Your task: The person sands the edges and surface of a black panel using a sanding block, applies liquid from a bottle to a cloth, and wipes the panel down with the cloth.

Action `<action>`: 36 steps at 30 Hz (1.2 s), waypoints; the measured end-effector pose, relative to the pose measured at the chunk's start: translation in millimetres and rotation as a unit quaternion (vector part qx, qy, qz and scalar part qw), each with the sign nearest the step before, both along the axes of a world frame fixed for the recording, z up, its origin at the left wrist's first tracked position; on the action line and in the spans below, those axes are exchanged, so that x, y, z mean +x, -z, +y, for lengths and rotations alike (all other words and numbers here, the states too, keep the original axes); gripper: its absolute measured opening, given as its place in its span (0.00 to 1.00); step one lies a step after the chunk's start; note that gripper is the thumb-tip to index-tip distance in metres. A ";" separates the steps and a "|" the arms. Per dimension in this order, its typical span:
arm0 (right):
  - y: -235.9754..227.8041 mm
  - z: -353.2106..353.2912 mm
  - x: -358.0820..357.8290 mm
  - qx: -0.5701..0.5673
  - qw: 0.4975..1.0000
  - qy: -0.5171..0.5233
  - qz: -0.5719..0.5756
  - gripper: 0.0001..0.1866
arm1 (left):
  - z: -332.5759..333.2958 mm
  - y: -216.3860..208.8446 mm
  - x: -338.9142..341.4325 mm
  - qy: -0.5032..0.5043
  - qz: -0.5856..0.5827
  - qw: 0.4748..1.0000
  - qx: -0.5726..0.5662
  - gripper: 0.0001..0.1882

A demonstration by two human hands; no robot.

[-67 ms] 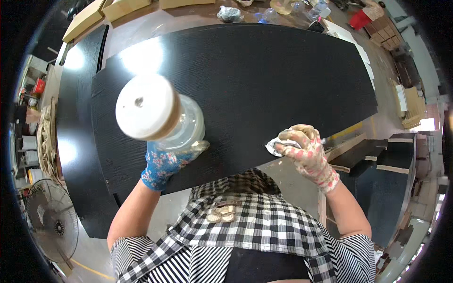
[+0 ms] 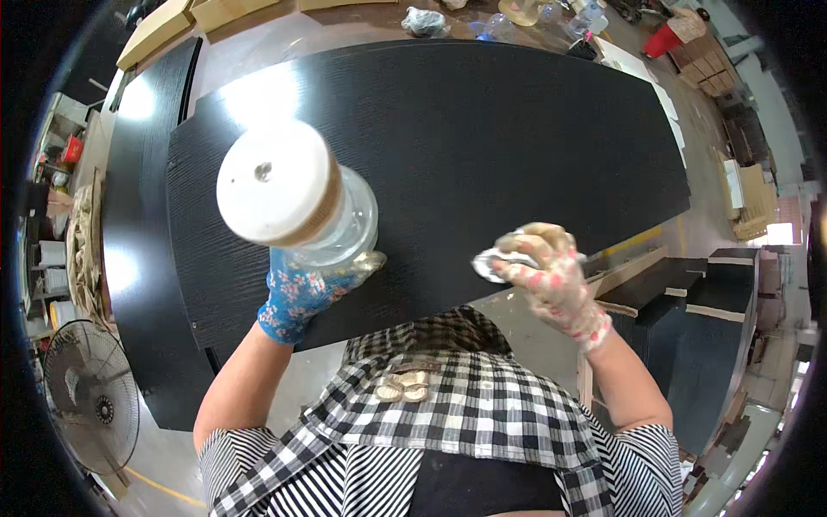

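Observation:
My left hand (image 2: pixel 297 297), in a blue flowered glove, grips a clear jar (image 2: pixel 355 226) around its body. The jar is tilted, and its wide white lid (image 2: pixel 274 185) has a small hole in the top. Pale fingertips of the glove show beside the jar; the other fingers are behind it. My right hand (image 2: pixel 558 280), gloved in white with pink dots, pinches a crumpled whitish wad (image 2: pixel 487 265), cloth or paper, I cannot tell which. Both hands are above the near part of a large black wood-grain panel (image 2: pixel 500 138).
Another black panel (image 2: pixel 142 258) lies along the left. A standing fan (image 2: pixel 95 401) is at the lower left. Black boards with raw edges (image 2: pixel 702 302) stand at the right. Bottles (image 2: pixel 590 19) and a plastic bag (image 2: pixel 425 23) sit at the back. A person in red (image 2: pixel 662 40) is far right.
My right hand has shifted slightly left with the wad. The jar in my left hand has moved a little to the right and tipped slightly.

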State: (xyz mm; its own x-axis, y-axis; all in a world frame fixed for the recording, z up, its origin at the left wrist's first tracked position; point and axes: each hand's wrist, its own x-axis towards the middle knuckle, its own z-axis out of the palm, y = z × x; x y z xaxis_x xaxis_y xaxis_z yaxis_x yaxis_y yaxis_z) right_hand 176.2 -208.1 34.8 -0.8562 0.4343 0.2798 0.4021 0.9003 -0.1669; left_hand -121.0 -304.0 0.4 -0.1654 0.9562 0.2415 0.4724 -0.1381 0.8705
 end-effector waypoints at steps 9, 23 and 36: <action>-4.1 4.0 13.3 -0.041 0.999 0.008 0.005 0.19 | 1.1 5.6 -0.7 -0.021 -0.127 0.992 0.011 0.37; 13.3 -2.0 -28.4 -0.024 0.998 -0.030 0.041 0.12 | 3.7 9.4 2.6 -0.013 -0.127 0.992 0.021 0.38; 16.5 98.1 121.5 0.064 0.930 0.354 0.075 0.14 | 9.4 7.0 -1.9 -0.004 -0.150 0.989 0.015 0.36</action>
